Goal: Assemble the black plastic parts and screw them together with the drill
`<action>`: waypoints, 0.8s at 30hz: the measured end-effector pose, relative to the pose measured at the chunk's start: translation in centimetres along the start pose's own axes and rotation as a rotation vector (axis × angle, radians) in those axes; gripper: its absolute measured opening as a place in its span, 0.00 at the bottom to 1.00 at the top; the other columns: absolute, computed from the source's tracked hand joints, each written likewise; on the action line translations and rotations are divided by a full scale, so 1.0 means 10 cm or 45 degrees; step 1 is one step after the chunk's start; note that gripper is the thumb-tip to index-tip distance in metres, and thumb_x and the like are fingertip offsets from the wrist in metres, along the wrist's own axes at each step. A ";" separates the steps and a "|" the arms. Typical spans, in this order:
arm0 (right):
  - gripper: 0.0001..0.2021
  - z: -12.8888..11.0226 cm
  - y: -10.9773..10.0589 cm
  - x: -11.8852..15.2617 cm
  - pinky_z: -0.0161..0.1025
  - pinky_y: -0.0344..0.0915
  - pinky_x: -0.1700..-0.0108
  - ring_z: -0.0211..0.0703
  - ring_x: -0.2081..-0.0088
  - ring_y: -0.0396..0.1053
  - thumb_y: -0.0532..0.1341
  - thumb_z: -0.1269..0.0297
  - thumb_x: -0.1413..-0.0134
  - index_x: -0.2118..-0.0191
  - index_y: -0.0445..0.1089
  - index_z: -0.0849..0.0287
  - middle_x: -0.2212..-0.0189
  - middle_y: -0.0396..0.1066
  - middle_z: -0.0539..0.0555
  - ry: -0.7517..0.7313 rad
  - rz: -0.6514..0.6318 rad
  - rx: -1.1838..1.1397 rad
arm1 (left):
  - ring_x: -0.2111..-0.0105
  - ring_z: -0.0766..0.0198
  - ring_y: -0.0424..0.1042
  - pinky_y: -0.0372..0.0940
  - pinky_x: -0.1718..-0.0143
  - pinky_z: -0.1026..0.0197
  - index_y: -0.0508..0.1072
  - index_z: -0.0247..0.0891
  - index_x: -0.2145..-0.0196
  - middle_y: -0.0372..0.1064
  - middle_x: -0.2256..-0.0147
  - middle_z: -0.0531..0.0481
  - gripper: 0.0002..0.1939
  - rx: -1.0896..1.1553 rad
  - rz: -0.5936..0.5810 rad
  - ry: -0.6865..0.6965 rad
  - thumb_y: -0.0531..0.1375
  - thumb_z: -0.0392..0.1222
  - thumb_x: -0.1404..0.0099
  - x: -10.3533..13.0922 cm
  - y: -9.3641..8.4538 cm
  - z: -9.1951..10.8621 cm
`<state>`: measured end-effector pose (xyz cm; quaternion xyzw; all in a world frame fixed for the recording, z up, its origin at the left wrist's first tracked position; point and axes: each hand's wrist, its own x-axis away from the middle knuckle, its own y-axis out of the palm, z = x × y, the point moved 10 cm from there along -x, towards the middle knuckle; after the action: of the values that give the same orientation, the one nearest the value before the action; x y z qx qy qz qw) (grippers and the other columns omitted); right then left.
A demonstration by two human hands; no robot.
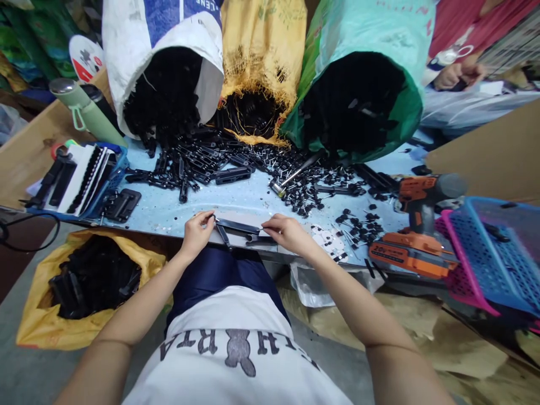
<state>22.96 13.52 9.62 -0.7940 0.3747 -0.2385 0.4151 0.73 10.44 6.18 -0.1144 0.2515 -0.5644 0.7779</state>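
A long black plastic bracket [238, 225] with a second arm angled downward lies between my hands at the table's front edge. My left hand [197, 232] pinches its left end between thumb and fingers. At the other end, my right hand [288, 230] has its fingers pressed together; a small pale bit shows at the fingertips, too small to name. Another black part [259, 239] sits just under the right fingers. Beyond the hands lies a heap of black hinged plastic parts [198, 160], beside many black-headed screws or pins [299, 191]. A hammer [295, 174] rests on those.
White [211, 34], yellow [264, 45] and green [358, 28] sacks of black parts lie open at the back. An orange cordless drill [415, 253] and blue basket [498, 242] are right. A thermos [90, 109] stands left; a yellow bag [34, 315] is below. Another person's hands [459, 74] are far right.
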 end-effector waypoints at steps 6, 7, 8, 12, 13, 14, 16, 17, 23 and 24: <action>0.12 -0.28 0.13 -0.07 0.34 0.57 0.66 0.41 0.66 0.69 0.51 0.71 0.40 0.64 0.72 0.62 0.65 0.69 0.57 -0.061 -0.195 0.510 | 0.66 0.64 0.72 0.69 0.61 0.61 0.72 0.35 0.59 0.71 0.63 0.45 0.11 -0.227 -0.051 0.276 0.53 0.36 0.37 0.00 0.03 0.27; 0.11 -0.32 0.16 -0.08 0.34 0.56 0.67 0.42 0.66 0.69 0.51 0.72 0.40 0.64 0.72 0.62 0.66 0.69 0.57 -0.082 -0.214 0.558 | 0.64 0.63 0.72 0.69 0.60 0.60 0.72 0.35 0.59 0.71 0.63 0.45 0.11 -0.261 -0.071 0.306 0.53 0.36 0.37 0.01 0.04 0.29; 0.11 -0.34 0.17 -0.10 0.35 0.56 0.67 0.42 0.66 0.69 0.51 0.73 0.40 0.65 0.71 0.62 0.66 0.69 0.57 -0.096 -0.223 0.594 | 0.63 0.63 0.72 0.69 0.59 0.60 0.71 0.35 0.58 0.71 0.63 0.45 0.11 -0.298 -0.086 0.341 0.53 0.36 0.36 0.02 0.05 0.31; 0.09 -0.32 0.21 -0.11 0.35 0.55 0.68 0.42 0.66 0.69 0.51 0.71 0.40 0.62 0.68 0.62 0.66 0.70 0.57 -0.090 -0.186 0.615 | 0.59 0.60 0.72 0.68 0.56 0.57 0.71 0.36 0.55 0.72 0.61 0.43 0.13 -0.454 -0.126 0.526 0.51 0.35 0.35 0.07 0.13 0.41; 0.09 -0.29 0.21 -0.10 0.35 0.56 0.67 0.42 0.66 0.69 0.51 0.70 0.39 0.61 0.68 0.61 0.66 0.70 0.57 -0.088 -0.157 0.593 | 0.58 0.59 0.72 0.68 0.56 0.55 0.70 0.36 0.54 0.72 0.60 0.42 0.13 -0.494 -0.147 0.580 0.51 0.35 0.35 0.08 0.16 0.44; 0.09 -0.27 0.21 -0.08 0.35 0.57 0.67 0.42 0.65 0.69 0.51 0.69 0.38 0.60 0.68 0.61 0.66 0.71 0.56 -0.092 -0.122 0.564 | 0.57 0.57 0.71 0.67 0.55 0.54 0.70 0.36 0.54 0.72 0.60 0.41 0.14 -0.533 -0.170 0.631 0.50 0.35 0.34 0.10 0.19 0.46; 0.10 -0.22 0.22 -0.04 0.34 0.59 0.66 0.42 0.65 0.69 0.50 0.67 0.37 0.59 0.68 0.61 0.66 0.71 0.56 -0.137 -0.035 0.486 | 0.55 0.55 0.71 0.67 0.55 0.51 0.70 0.35 0.52 0.72 0.59 0.39 0.15 -0.586 -0.215 0.722 0.50 0.34 0.34 0.12 0.24 0.49; 0.11 -0.21 0.22 -0.01 0.34 0.60 0.65 0.42 0.64 0.69 0.50 0.66 0.37 0.59 0.68 0.61 0.65 0.71 0.57 -0.179 0.014 0.440 | 0.55 0.55 0.71 0.67 0.55 0.51 0.69 0.34 0.52 0.72 0.59 0.38 0.15 -0.595 -0.232 0.758 0.49 0.34 0.34 0.13 0.25 0.49; 0.13 -0.16 0.18 0.17 0.37 0.66 0.60 0.42 0.59 0.70 0.49 0.65 0.37 0.52 0.67 0.59 0.57 0.71 0.58 -0.367 0.303 0.229 | 0.64 0.61 0.74 0.68 0.59 0.56 0.70 0.35 0.52 0.75 0.63 0.43 0.15 -0.518 -0.224 0.768 0.50 0.36 0.33 0.01 0.15 0.41; 0.14 -0.15 0.19 0.19 0.37 0.67 0.59 0.43 0.58 0.70 0.49 0.65 0.37 0.51 0.66 0.59 0.57 0.71 0.58 -0.378 0.321 0.224 | 0.64 0.61 0.74 0.69 0.59 0.57 0.70 0.35 0.53 0.75 0.63 0.43 0.14 -0.509 -0.219 0.760 0.50 0.37 0.33 -0.01 0.14 0.40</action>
<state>22.32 10.59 9.02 -0.7279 0.3836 -0.0968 0.5600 3.95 10.57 8.98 -0.1151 0.5620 -0.5762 0.5822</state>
